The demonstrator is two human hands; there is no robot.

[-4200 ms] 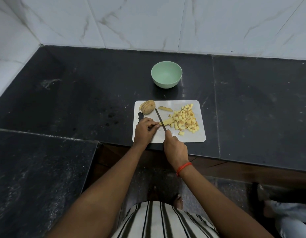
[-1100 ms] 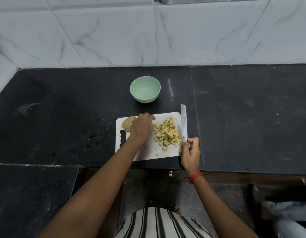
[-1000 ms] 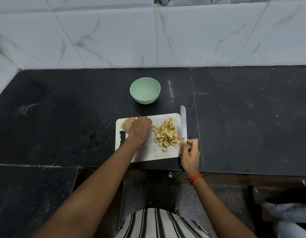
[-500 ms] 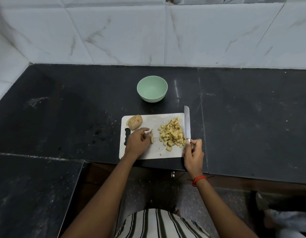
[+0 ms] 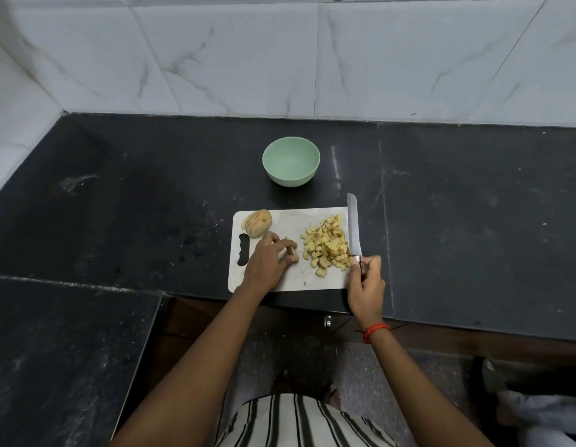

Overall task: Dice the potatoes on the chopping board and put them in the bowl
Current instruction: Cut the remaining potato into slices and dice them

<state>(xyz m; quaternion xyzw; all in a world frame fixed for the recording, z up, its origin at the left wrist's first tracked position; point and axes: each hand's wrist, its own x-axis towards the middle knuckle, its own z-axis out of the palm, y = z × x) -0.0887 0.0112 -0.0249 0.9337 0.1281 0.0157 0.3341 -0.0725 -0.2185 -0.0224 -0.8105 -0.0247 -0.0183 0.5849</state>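
Note:
A white chopping board (image 5: pixel 288 280) lies at the counter's front edge. On its right half sits a heap of diced potato (image 5: pixel 327 246). A sliced potato piece with skin (image 5: pixel 257 222) rests at the board's far left corner. My left hand (image 5: pixel 269 261) is on the board's middle and pinches a small potato slice (image 5: pixel 291 250) against it. My right hand (image 5: pixel 365 285) grips the handle of a knife (image 5: pixel 354 225), whose blade lies along the board's right edge, pointing away from me. A mint-green bowl (image 5: pixel 291 165) stands beyond the board with nothing in it.
The black stone counter (image 5: pixel 474 221) runs left and right of the board, backed by a white marble-tiled wall (image 5: pixel 280 59). A lower black slab (image 5: pixel 64 350) sits at my near left. A person's feet (image 5: pixel 538 411) show at the lower right.
My left hand left the sliced potato at the far left corner and drew a small slice to the board's middle. My right hand with the knife stayed at the right edge.

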